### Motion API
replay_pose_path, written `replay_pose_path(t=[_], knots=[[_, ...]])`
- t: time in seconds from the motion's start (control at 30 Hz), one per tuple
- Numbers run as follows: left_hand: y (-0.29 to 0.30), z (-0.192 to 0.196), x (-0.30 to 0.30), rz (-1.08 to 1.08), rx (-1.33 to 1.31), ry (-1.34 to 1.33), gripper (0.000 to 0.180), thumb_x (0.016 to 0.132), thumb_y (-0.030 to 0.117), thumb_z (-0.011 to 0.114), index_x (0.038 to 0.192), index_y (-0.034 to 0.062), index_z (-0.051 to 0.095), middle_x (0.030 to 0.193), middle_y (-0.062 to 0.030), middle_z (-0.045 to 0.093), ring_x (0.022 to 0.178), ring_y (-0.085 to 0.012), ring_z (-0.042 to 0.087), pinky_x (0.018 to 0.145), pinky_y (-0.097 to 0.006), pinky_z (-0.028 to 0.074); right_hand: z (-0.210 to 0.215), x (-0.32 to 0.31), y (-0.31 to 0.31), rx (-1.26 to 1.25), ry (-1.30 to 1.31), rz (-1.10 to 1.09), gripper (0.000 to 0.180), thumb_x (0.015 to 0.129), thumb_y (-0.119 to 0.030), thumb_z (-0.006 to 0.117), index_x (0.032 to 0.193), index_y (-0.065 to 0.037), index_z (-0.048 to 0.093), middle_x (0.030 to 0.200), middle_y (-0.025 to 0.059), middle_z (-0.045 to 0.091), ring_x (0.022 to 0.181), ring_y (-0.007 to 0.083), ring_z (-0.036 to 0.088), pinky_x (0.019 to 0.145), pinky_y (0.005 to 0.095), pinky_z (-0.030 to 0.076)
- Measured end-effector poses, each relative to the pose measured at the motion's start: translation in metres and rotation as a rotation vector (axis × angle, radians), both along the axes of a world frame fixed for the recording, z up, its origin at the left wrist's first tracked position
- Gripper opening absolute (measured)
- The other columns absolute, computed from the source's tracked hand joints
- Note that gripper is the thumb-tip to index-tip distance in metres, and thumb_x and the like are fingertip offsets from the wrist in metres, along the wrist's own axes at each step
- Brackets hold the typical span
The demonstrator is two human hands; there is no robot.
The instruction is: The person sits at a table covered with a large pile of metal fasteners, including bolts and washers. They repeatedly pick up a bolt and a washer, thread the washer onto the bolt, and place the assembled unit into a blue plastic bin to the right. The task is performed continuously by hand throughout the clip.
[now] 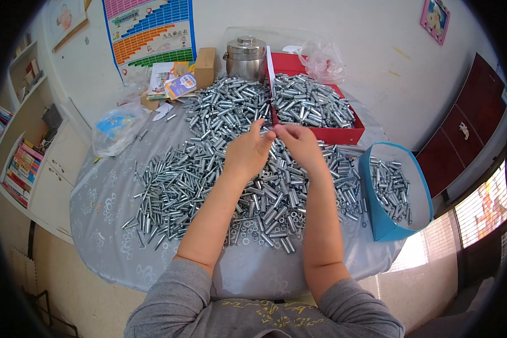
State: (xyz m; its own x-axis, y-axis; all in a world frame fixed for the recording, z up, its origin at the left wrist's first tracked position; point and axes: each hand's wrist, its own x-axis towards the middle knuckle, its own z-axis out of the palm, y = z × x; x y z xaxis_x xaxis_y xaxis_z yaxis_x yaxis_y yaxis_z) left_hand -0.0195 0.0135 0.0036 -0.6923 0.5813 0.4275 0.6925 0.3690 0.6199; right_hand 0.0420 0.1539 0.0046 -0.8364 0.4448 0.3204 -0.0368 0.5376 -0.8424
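Note:
My left hand and my right hand are close together above a large heap of shiny metal bolts and sleeves. The left thumb and forefinger point up and inward, with the other fingers curled out of sight. On the right, thumb and fingers are pinched together near the left thumb tip. Whatever small piece lies between the hands is too hidden to make out. Small washers and nuts are scattered along the near side of the heap, between my forearms.
Behind my hands stands a red box filled with metal pieces. A blue bin at the right holds more. At the back are a steel pot, a cardboard box and booklets. A plastic bag lies left on the grey tablecloth.

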Motion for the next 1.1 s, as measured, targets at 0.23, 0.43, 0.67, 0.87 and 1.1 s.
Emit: replay_pose_path(t=[0.23, 0.43, 0.67, 0.87, 1.1], knots=[[0.001, -0.003, -0.002, -0.021, 0.015, -0.001, 0.093, 0.076, 0.075, 0.009, 0.122, 0.0005, 0.042, 0.081, -0.0193, 0.063, 0.080, -0.0363, 0.060, 0.069, -0.044, 0.045, 0.006, 0.001, -0.017, -0.186, -0.006, 0.263, 0.031, 0.082, -0.026, 0.061, 0.081, 0.004, 0.065, 0.061, 0.0050, 0.059, 0.051, 0.0087, 0.052, 0.048, 0.0228, 0.041], [0.006, -0.007, 0.001, -0.036, -0.065, -0.018, 0.087, 0.079, 0.072, 0.014, 0.121, 0.0026, 0.044, 0.085, -0.0201, 0.063, 0.085, -0.0360, 0.059, 0.073, -0.043, 0.045, 0.004, 0.004, -0.005, -0.206, -0.047, 0.224, 0.025, 0.080, -0.020, 0.062, 0.080, 0.004, 0.065, 0.060, 0.0052, 0.059, 0.052, 0.0085, 0.053, 0.048, 0.0228, 0.041], [-0.007, -0.003, -0.017, 0.183, -0.225, -0.074, 0.081, 0.081, 0.068, 0.025, 0.121, 0.0010, 0.045, 0.092, -0.0223, 0.062, 0.089, -0.0365, 0.059, 0.078, -0.043, 0.045, -0.009, 0.021, 0.039, 0.037, -0.082, -0.019, 0.023, 0.076, -0.021, 0.064, 0.088, -0.001, 0.066, 0.072, 0.0095, 0.064, 0.065, 0.0152, 0.059, 0.061, 0.0279, 0.046], [0.004, -0.007, -0.011, 0.230, -0.267, 0.035, 0.085, 0.081, 0.065, 0.032, 0.132, -0.0025, 0.028, 0.120, -0.0258, 0.047, 0.104, -0.0369, 0.052, 0.087, -0.042, 0.041, 0.005, 0.043, 0.032, 0.190, -0.180, -0.221, 0.037, 0.074, -0.037, 0.063, 0.100, -0.010, 0.064, 0.093, 0.0117, 0.064, 0.087, 0.0276, 0.060, 0.076, 0.0361, 0.046], [-0.002, 0.001, -0.002, 0.106, -0.026, 0.084, 0.073, 0.086, 0.061, 0.024, 0.127, 0.0014, 0.037, 0.106, -0.0196, 0.057, 0.092, -0.0343, 0.057, 0.078, -0.041, 0.043, 0.037, 0.118, 0.128, 0.418, -0.614, -0.450, 0.025, 0.071, -0.030, 0.063, 0.089, -0.012, 0.068, 0.090, 0.0115, 0.065, 0.086, 0.0281, 0.061, 0.076, 0.0379, 0.047]])
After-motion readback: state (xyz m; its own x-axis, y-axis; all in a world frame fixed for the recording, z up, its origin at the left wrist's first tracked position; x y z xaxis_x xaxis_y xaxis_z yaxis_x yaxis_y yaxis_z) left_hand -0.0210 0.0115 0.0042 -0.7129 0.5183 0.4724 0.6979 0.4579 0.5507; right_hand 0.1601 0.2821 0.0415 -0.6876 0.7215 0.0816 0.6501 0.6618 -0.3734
